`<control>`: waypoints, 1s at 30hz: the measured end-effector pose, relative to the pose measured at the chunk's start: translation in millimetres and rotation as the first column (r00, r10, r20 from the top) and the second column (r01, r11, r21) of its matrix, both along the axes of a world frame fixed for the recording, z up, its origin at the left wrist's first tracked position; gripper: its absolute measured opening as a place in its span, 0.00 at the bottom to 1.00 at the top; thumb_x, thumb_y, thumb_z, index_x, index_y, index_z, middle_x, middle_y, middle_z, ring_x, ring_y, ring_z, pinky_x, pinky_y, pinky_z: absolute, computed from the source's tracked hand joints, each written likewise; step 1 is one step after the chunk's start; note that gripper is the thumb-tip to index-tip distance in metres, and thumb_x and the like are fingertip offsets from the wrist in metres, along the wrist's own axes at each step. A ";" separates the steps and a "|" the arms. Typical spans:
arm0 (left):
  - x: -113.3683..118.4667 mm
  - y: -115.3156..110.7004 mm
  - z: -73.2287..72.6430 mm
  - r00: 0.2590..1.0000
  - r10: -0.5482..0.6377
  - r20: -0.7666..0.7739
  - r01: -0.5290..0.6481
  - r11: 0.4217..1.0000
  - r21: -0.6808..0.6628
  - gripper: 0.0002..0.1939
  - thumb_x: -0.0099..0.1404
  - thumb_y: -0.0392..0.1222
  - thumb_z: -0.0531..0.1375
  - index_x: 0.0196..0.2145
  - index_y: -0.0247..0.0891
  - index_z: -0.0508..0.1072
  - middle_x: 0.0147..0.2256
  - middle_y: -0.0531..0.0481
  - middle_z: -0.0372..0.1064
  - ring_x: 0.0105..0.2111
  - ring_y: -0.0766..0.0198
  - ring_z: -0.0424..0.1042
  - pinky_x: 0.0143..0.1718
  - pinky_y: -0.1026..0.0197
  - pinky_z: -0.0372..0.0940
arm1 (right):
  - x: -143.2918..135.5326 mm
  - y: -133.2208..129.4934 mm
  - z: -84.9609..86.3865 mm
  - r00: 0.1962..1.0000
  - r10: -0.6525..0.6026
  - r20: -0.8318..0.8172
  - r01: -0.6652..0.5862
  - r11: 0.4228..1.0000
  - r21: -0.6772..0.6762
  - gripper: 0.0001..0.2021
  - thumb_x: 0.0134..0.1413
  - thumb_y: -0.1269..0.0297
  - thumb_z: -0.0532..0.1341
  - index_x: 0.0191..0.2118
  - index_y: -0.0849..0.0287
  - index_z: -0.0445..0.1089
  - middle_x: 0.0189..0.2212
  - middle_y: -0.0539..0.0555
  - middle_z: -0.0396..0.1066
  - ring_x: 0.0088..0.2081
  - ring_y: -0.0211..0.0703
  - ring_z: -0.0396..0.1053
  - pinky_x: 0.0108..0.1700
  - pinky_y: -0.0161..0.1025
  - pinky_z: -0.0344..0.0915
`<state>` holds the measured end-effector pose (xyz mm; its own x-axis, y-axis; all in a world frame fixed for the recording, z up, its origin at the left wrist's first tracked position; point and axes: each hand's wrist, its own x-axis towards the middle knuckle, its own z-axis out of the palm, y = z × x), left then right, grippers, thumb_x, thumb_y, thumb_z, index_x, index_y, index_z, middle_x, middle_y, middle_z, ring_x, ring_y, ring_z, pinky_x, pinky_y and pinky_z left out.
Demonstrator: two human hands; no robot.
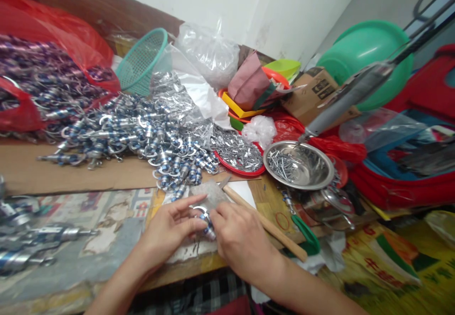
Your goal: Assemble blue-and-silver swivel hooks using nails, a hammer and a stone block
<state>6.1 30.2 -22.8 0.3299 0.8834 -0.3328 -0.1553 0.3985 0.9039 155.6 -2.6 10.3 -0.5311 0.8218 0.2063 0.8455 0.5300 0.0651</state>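
Nearest, the left hand (167, 234) pinches a blue-banded metal part (205, 222) between its thumb and fingers. The part lies between the two hands, its open ring towards the left hand. The right hand (241, 236) is curled against the part's other side; its fingertips are hidden, so I cannot tell what they close on. Just beyond the hands is a grey block (210, 194); a hammer (270, 228) with a wooden handle slants beside the right hand.

Further out, a steel bowl (313, 163) holds thin metal pins (281, 164), gathered on its left side. Next to it, a red tray (245, 174) is full of small silvery pieces (236, 150). Left of that spreads a pile of blue-banded parts (138, 132), reaching a red bag (76, 28) with purple-tinted parts (39, 70) in it. Behind the pile, a turquoise basket (142, 61) leans tilted near a clear plastic bag (209, 54).
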 end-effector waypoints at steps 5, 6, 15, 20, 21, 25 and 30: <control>-1.5 -0.1 -3.1 1.000 -0.014 0.005 0.014 1.000 0.021 0.25 0.45 0.35 0.66 0.44 0.35 0.75 0.21 0.54 0.72 0.19 0.68 0.64 0.22 0.66 0.62 | -0.9 -2.8 8.6 0.997 0.063 0.037 -0.060 0.996 -0.071 0.08 0.41 0.79 0.59 0.30 0.63 0.67 0.28 0.56 0.66 0.29 0.46 0.62 0.29 0.42 0.61; -1.6 0.1 -3.7 1.000 -0.016 -0.004 0.016 1.000 0.025 0.24 0.45 0.35 0.66 0.44 0.36 0.75 0.22 0.54 0.72 0.20 0.68 0.65 0.22 0.66 0.62 | -0.4 -4.9 9.8 0.998 0.059 0.035 -0.055 0.993 -0.109 0.10 0.41 0.80 0.58 0.32 0.64 0.67 0.29 0.57 0.66 0.31 0.47 0.62 0.30 0.42 0.62; -3.8 3.7 -5.0 0.975 -0.060 -0.216 0.082 0.992 0.095 0.07 0.45 0.38 0.65 0.25 0.38 0.80 0.19 0.52 0.75 0.20 0.65 0.68 0.24 0.65 0.62 | 38.2 -8.9 -7.8 0.926 -0.071 -0.370 -0.047 0.953 -0.300 0.21 0.55 0.79 0.47 0.52 0.58 0.62 0.35 0.54 0.64 0.36 0.41 0.63 0.37 0.37 0.64; -4.7 2.8 -5.6 0.973 -0.062 -0.223 0.080 0.994 0.075 0.07 0.45 0.39 0.65 0.26 0.36 0.79 0.20 0.52 0.75 0.19 0.67 0.67 0.23 0.66 0.62 | 75.1 17.9 -35.6 0.869 -0.400 -0.293 0.315 0.902 -0.295 0.14 0.55 0.66 0.57 0.48 0.60 0.66 0.39 0.58 0.66 0.42 0.48 0.64 0.44 0.45 0.62; -4.2 2.5 -5.4 0.975 -0.058 -0.214 0.075 0.994 0.075 0.07 0.45 0.38 0.65 0.25 0.35 0.79 0.19 0.52 0.74 0.19 0.68 0.67 0.23 0.66 0.62 | 79.7 20.7 -39.8 0.867 -0.423 -0.263 0.325 0.880 -0.346 0.13 0.55 0.65 0.57 0.46 0.60 0.68 0.37 0.57 0.67 0.41 0.48 0.65 0.44 0.45 0.62; -1.5 1.7 -4.7 0.997 -0.019 -0.071 0.022 0.999 0.045 0.08 0.44 0.35 0.65 0.24 0.36 0.70 0.19 0.56 0.72 0.19 0.69 0.67 0.21 0.68 0.62 | 87.0 15.0 -40.0 0.802 -0.473 -0.366 0.334 0.862 -0.381 0.08 0.54 0.67 0.57 0.40 0.60 0.67 0.36 0.55 0.68 0.39 0.45 0.68 0.41 0.41 0.64; -0.7 1.2 -7.3 0.998 -0.024 0.063 0.022 0.999 0.024 0.16 0.46 0.33 0.65 0.28 0.39 0.60 0.22 0.58 0.73 0.20 0.70 0.69 0.21 0.69 0.62 | 78.9 -16.3 -6.7 0.777 -0.191 -0.600 0.156 0.982 -0.110 0.18 0.56 0.72 0.57 0.53 0.54 0.62 0.44 0.54 0.68 0.44 0.41 0.68 0.44 0.36 0.64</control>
<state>5.3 31.4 -30.2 0.3699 0.8827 -0.2898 -0.2039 0.3814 0.9016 234.6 -18.9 3.6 -0.1586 0.9064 0.3916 0.7792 0.3585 -0.5141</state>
